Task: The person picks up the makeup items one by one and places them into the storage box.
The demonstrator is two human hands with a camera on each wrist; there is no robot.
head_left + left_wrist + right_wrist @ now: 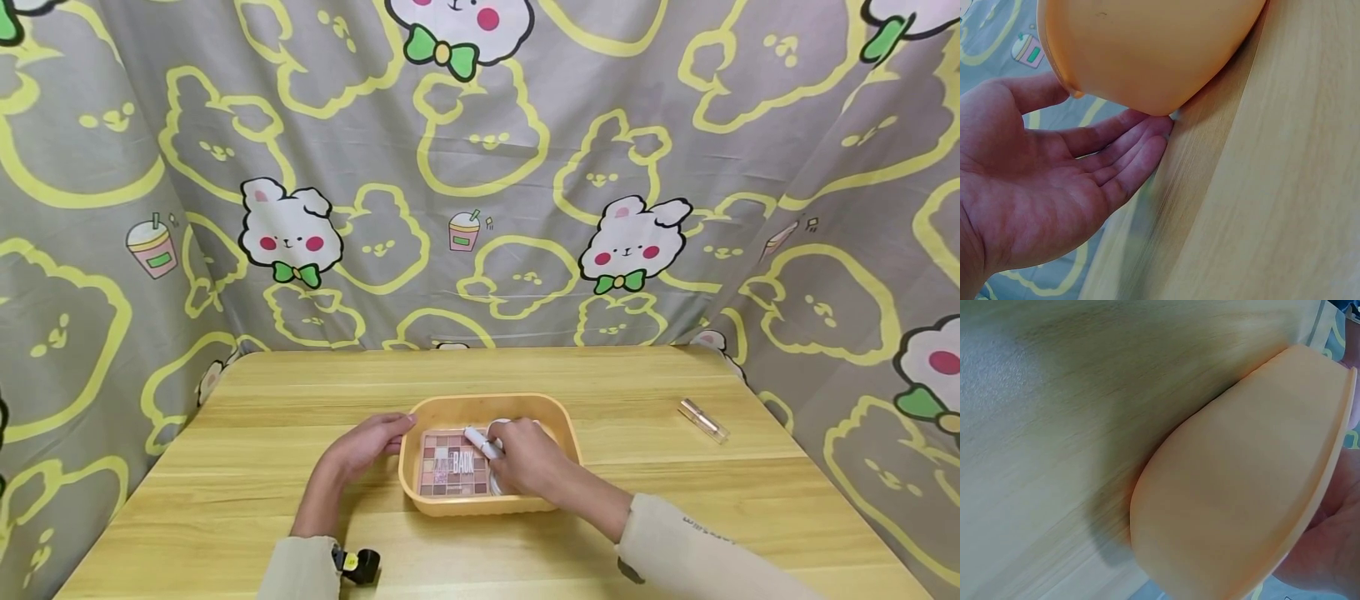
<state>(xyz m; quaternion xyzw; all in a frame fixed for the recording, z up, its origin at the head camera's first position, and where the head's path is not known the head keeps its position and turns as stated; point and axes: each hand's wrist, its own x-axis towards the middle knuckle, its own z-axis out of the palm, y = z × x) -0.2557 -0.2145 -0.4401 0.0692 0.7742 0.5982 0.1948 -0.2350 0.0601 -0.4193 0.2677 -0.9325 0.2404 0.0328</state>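
Note:
A yellow-orange plastic basin (491, 505) stands on the wooden table. Inside it, on the left, lies a flat eyeshadow palette (442, 465) with many pinkish and brown squares. My right hand (528, 458) reaches into the basin and grips a white stick-shaped item (482, 442); white loops show beside the fingers, and its kind is unclear. At the basin's left end is my left hand (371, 446), thumb at the rim, fairly straight fingers touching low on the outer wall (1160, 56). In the right wrist view the basin wall (1229, 469) hides most of the right hand (1329, 544).
A small clear tube with a rose-gold part (703, 419), like a lip gloss, lies on the table (637, 375) at the right. A patterned grey curtain (517, 175) hangs behind the table and on both sides. Black devices are strapped to the wrists.

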